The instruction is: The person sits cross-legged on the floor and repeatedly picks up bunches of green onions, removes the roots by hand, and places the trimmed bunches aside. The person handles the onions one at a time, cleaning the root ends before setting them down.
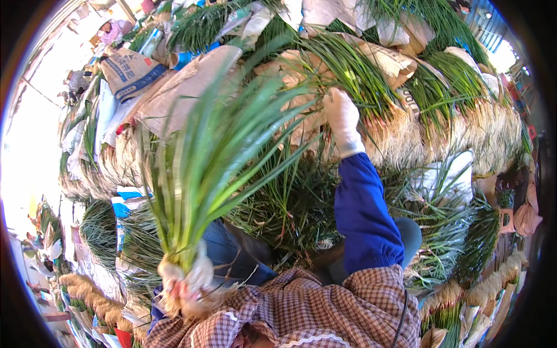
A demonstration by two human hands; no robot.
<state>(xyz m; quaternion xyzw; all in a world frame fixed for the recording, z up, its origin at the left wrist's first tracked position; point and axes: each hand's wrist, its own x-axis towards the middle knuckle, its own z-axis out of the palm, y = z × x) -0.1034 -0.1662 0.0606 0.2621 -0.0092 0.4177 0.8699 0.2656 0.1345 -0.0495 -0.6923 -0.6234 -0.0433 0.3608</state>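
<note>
A bunch of long green scallions point(191, 209), blurred by movement, stands up in my left hand point(188, 280) at the lower left. The light-gloved fingers close round its base, just above the pale, hairy roots. My right hand point(341, 113), in a light glove, is at the upper middle with its fingers curled at the tips of a few green leaves. Whether it grips them I cannot tell. Right of that hand lies a row of scallions point(361, 78) with roots towards me. Loose green leaves point(287, 209) lie heaped between my knees.
Brown paper sacks point(187, 87) and a printed sack point(130, 74) lie among the bundles ahead. Another leaf heap point(439, 243) and a white sack point(452, 174) are at the right. Rooted bundles point(93, 300) lie at the lower left. Other people point(115, 32) are at the far upper left.
</note>
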